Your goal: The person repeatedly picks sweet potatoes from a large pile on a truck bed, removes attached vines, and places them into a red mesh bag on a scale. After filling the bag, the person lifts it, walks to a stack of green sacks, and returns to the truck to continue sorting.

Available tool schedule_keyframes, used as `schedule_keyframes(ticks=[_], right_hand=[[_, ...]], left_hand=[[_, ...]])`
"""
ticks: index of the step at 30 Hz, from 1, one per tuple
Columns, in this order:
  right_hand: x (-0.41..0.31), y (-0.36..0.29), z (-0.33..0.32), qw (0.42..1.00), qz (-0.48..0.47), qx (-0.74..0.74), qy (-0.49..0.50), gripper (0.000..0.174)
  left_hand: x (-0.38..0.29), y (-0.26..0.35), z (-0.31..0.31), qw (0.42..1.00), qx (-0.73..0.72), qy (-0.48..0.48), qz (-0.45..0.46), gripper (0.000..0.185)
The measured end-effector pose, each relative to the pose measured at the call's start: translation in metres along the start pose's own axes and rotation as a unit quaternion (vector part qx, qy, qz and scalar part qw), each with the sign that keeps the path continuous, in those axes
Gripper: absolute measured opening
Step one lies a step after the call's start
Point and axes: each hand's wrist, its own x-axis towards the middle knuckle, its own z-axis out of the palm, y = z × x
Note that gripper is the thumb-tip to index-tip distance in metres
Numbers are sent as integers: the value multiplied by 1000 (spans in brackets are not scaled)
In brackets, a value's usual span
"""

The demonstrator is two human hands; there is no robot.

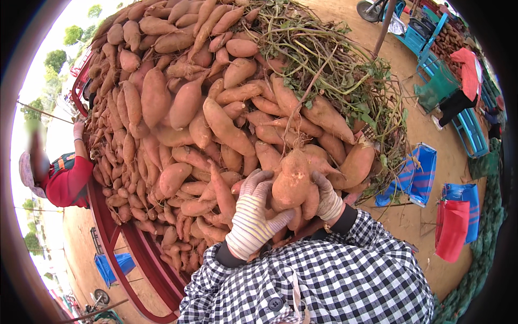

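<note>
A large heap of sweet potatoes fills the middle of the view. My left hand, in a striped knitted glove with greyish fingertips, lies against the left side of a bulky, branched cluster of sweet potatoes. On the cluster's right side is my right hand, gloved alike, its fingers partly hidden behind the roots. The cluster sits between both hands, close to my chest, with a thin stem rising from its top. Green vines with leaves cover the heap's upper right.
A red metal rail borders the heap at left, where a person in a red top rests a gloved hand on it. At right lie blue sacks and a red sack. Farther off, another person bends beside a blue cart.
</note>
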Motion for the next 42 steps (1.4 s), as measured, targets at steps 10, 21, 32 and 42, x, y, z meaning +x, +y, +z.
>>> schedule_keyframes(ticks=[10, 21, 32, 42], right_hand=[[1, -4, 2, 999, -22, -1, 42, 60], [8, -7, 9, 994, -63, -29, 86, 59], [20, -10, 22, 996, -51, -67, 1, 66], [-32, 37, 67, 992, -41, -98, 66, 65]], left_hand=[[66, -24, -32, 939, -340, 45, 12, 61], [229, -134, -20, 918, 366, 131, 74, 56], [84, -67, -76, 730, -669, 122, -64, 52], [1, 30, 9, 957, -288, 34, -27, 42]])
